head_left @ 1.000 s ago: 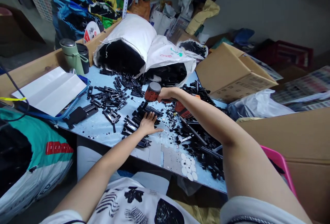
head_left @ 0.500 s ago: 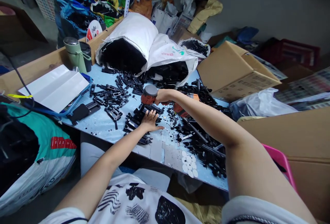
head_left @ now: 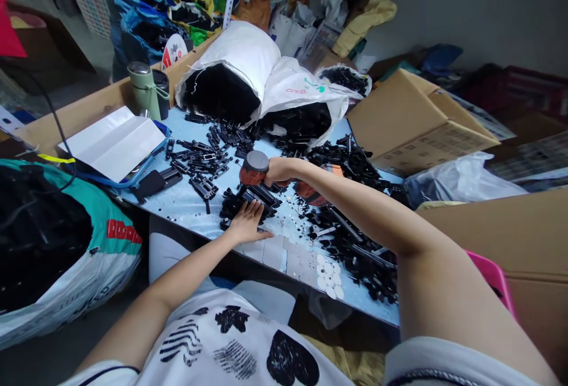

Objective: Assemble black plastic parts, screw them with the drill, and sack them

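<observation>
My right hand (head_left: 280, 171) is wrapped round the handle of a red and black cordless drill (head_left: 254, 168). The drill is held over a row of black plastic parts (head_left: 261, 195) near the front of the blue table (head_left: 186, 211). Its tip is hidden from this angle. On those same parts lies my left hand (head_left: 245, 223), palm down, with the fingers stretched forward and the thumb out to the right. Small screws (head_left: 295, 211) are scattered just right of the parts. Behind them, to the left, are loose black brackets (head_left: 202, 158).
Two white sacks (head_left: 248, 45) of black parts lie at the back. A cardboard box (head_left: 412, 119) stands to the right, a green flask (head_left: 144, 90) and a blue tray with white paper (head_left: 110, 143) to the left. White discs (head_left: 328, 276) sit at the front edge beside a black heap (head_left: 355, 244).
My left hand has shifted left and toward me across the black parts. The drill stays over the row, a little further left and lower. The whole view has swung slightly.
</observation>
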The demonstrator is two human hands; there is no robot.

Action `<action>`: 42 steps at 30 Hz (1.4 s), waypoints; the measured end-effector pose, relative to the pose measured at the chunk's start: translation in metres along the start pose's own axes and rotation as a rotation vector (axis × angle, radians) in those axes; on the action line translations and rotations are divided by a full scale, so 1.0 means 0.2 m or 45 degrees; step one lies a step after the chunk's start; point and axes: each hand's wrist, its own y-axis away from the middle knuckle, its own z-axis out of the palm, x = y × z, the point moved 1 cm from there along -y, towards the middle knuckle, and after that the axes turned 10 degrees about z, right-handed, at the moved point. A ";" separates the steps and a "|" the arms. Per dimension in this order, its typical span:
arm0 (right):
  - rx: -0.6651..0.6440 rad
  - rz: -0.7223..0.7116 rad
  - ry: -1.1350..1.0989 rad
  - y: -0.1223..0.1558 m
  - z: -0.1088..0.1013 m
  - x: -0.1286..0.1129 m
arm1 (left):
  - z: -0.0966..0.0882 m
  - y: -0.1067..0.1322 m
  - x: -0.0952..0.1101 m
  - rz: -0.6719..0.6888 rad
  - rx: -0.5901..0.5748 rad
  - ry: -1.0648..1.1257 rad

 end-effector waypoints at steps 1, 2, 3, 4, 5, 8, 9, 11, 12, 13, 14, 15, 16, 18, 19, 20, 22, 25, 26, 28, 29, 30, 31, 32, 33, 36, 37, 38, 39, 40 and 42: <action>0.019 -0.007 0.015 0.01 0.00 0.00 | 0.00 0.00 0.00 -0.005 -0.013 0.016; 0.033 -0.011 0.036 0.03 0.00 -0.01 | -0.01 0.00 0.00 -0.008 -0.023 0.030; 0.042 -0.015 0.056 0.05 0.00 -0.02 | -0.01 0.00 0.00 -0.005 -0.021 0.040; 0.046 -0.026 0.070 0.06 0.01 -0.03 | -0.01 0.00 0.00 0.001 -0.005 0.043; 0.051 -0.041 0.077 0.08 0.01 -0.05 | -0.01 0.00 0.01 0.010 0.021 0.039; 0.047 -0.086 0.089 0.08 0.03 -0.12 | -0.01 0.01 0.01 0.032 0.090 0.021; 0.035 -0.101 0.094 0.07 0.04 -0.15 | 0.00 0.01 0.00 0.035 0.089 0.021; -0.012 -0.108 0.120 0.05 0.05 -0.19 | 0.01 0.01 0.00 0.039 0.050 0.035; -0.034 -0.102 0.136 0.04 0.06 -0.21 | 0.02 0.01 0.00 0.039 0.031 0.040; -0.047 -0.092 0.150 0.04 0.06 -0.22 | 0.02 0.01 -0.01 0.038 0.021 0.043; -0.050 -0.083 0.165 0.05 0.07 -0.22 | 0.02 0.01 -0.01 0.039 0.024 0.040; -0.035 -0.083 0.182 0.06 0.07 -0.23 | 0.02 0.02 0.00 0.042 0.043 0.034; -0.002 -0.094 0.206 0.08 0.08 -0.22 | 0.02 0.02 0.00 0.049 0.076 0.023; 0.105 -0.135 0.277 0.15 0.09 -0.22 | 0.01 0.03 0.01 0.063 0.161 -0.003; 0.145 -0.160 0.313 0.18 0.10 -0.22 | 0.00 0.03 0.01 0.064 0.192 -0.010; 0.164 -0.183 0.336 0.22 0.10 -0.21 | 0.00 0.03 0.02 0.055 0.206 -0.009; 0.122 -0.204 0.345 0.27 0.12 -0.22 | -0.01 0.04 0.03 0.018 0.182 0.029; 0.017 -0.165 0.354 0.31 0.14 -0.25 | -0.02 0.05 0.04 -0.072 0.091 0.138; 0.002 -0.149 0.369 0.32 0.15 -0.26 | -0.02 0.05 0.04 -0.102 0.066 0.170; -0.010 -0.134 0.394 0.31 0.17 -0.29 | -0.03 0.05 0.04 -0.138 0.039 0.205; -0.010 -0.137 0.399 0.31 0.18 -0.31 | -0.03 0.05 0.05 -0.137 0.038 0.207; -0.011 -0.142 0.404 0.30 0.18 -0.32 | -0.04 0.05 0.05 -0.129 0.044 0.201; -0.007 -0.150 0.406 0.30 0.19 -0.32 | -0.04 0.05 0.05 -0.118 0.051 0.191; -0.002 -0.160 0.399 0.30 0.19 -0.31 | -0.04 0.05 0.05 -0.106 0.053 0.180; -0.004 -0.173 0.376 0.30 0.19 -0.30 | -0.04 0.05 0.05 -0.097 0.050 0.170; -0.052 -0.208 0.156 0.31 0.17 -0.19 | -0.05 0.06 0.05 -0.062 0.042 0.133; -0.072 -0.214 0.051 0.31 0.16 -0.13 | -0.05 0.05 0.04 -0.042 0.057 0.102; -0.085 -0.216 -0.051 0.31 0.15 -0.06 | -0.06 0.04 0.03 -0.024 0.081 0.060; -0.084 -0.208 -0.140 0.30 0.14 0.02 | -0.07 0.02 0.01 -0.003 0.101 0.010; -0.071 -0.186 -0.213 0.29 0.12 0.10 | -0.08 -0.01 -0.02 0.023 0.108 -0.045; -0.040 -0.090 -0.305 0.25 0.09 0.26 | -0.12 -0.10 -0.08 0.058 0.074 -0.143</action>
